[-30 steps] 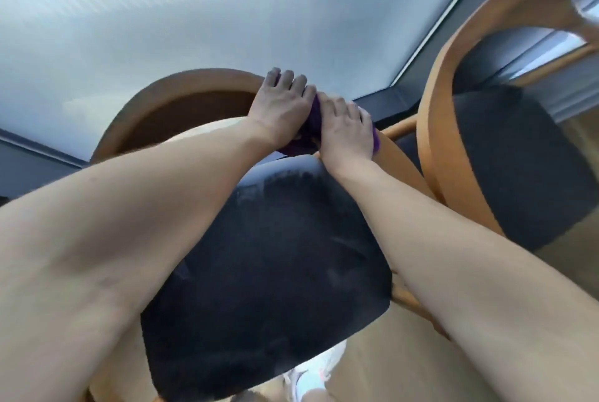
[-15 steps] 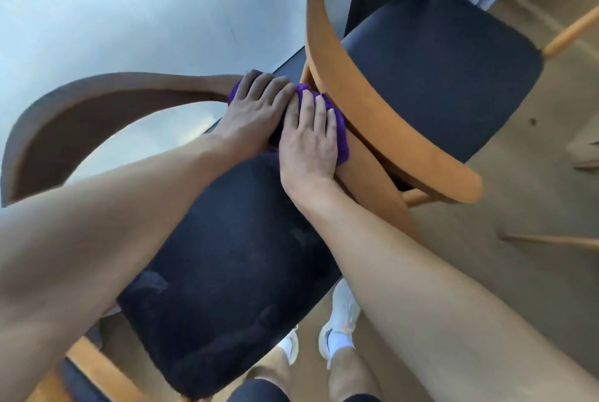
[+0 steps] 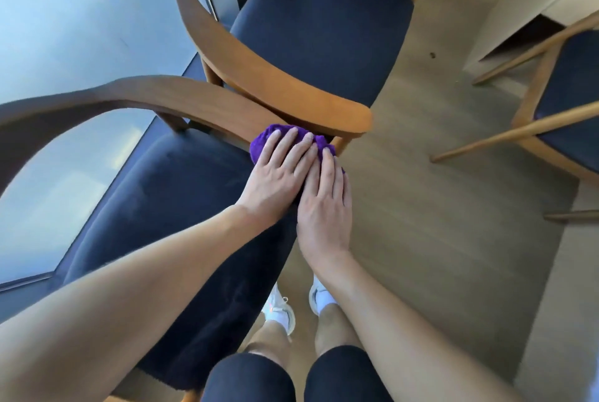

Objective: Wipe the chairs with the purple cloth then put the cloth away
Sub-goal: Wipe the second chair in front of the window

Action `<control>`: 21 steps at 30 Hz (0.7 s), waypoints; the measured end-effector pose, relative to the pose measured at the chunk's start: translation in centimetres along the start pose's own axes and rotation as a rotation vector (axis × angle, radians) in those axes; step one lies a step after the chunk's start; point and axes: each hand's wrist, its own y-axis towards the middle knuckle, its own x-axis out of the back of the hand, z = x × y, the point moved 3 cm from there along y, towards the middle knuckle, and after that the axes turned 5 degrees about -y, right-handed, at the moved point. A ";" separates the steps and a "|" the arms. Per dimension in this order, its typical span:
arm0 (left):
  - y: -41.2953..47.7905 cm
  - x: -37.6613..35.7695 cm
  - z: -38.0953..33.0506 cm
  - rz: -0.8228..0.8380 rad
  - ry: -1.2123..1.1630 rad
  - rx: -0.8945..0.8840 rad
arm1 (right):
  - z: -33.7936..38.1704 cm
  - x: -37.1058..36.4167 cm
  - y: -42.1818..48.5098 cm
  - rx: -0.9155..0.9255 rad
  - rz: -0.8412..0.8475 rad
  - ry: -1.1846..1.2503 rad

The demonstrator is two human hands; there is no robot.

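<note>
Currently wiping the near chair (image 3: 155, 194). Both my hands lie flat, fingers extended, pressing down on the purple cloth (image 3: 263, 142); neither is curled around it. Left hand (image 3: 278, 174) covers the cloth's left part, right hand (image 3: 325, 204) sits just beside it, the two touching along the index side. Cloth is bunched at the right edge of the dark seat, directly under the end of the near chair's wooden armrest (image 3: 181, 97). Only a rim of purple shows past my fingertips.

Method note: keep palms flat and pressure even so the bunched cloth does not roll out from under the fingers. My judgement is that the seat edge and the armrest underside want short strokes along the wood, then the cloth drawn back across the seat toward me. Spreading the cloth flatter would cover more fabric per pass.

Obstructions: the second chair (image 3: 324, 22) stands just beyond, its armrest (image 3: 291, 93) crossing right over the cloth and nearly touching the near chair's. Little clearance between the two for knuckles; a stroke forward could jam the fingers there. A third chair (image 3: 564, 110) stands well apart at the right, on the wooden floor (image 3: 437, 207). Glass panel (image 3: 81, 12) runs along the left. My shoes are below the seat edge.

Progress estimate: two chairs apparently yet to do; cloth not yet put away.
</note>
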 end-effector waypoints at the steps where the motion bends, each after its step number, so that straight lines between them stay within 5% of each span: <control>1: 0.1 0.0 -0.3 0.008 0.005 -0.007 | -0.1 0.0 -0.1 -0.029 -0.001 0.014; 10: 0.8 0.6 3.4 -0.099 0.013 -0.129 | 2.5 -0.2 2.8 -0.201 0.162 -0.018; 21: -0.6 0.4 13.9 -0.316 0.108 -0.096 | 11.0 -1.1 8.1 -0.038 -0.042 -0.101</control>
